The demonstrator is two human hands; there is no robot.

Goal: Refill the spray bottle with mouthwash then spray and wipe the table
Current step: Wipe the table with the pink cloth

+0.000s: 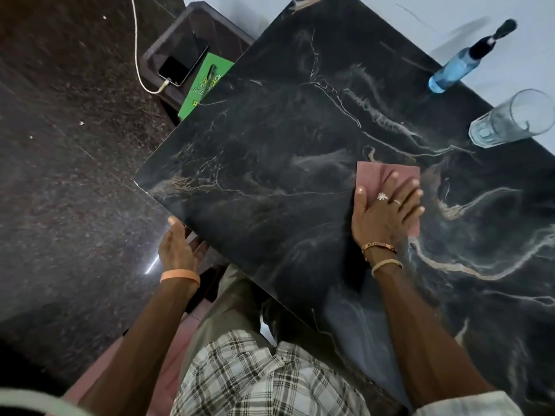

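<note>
Past the plaid shirt (255, 379), the right hand (387, 211) lay spread on the cloth (375, 172). The left hand (180, 247), relaxed, touched the table (270, 145).

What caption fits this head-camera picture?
A right hand presses a pink square cloth flat on the black marble table; a blue spray bottle and clear glass stand beyond.

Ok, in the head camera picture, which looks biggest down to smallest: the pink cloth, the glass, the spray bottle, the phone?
1. Pink cloth and glass: about alike, and the right hand covers part of the cloth.
2. Spray bottle.
3. Phone, though it lies farther from the camera.
</note>
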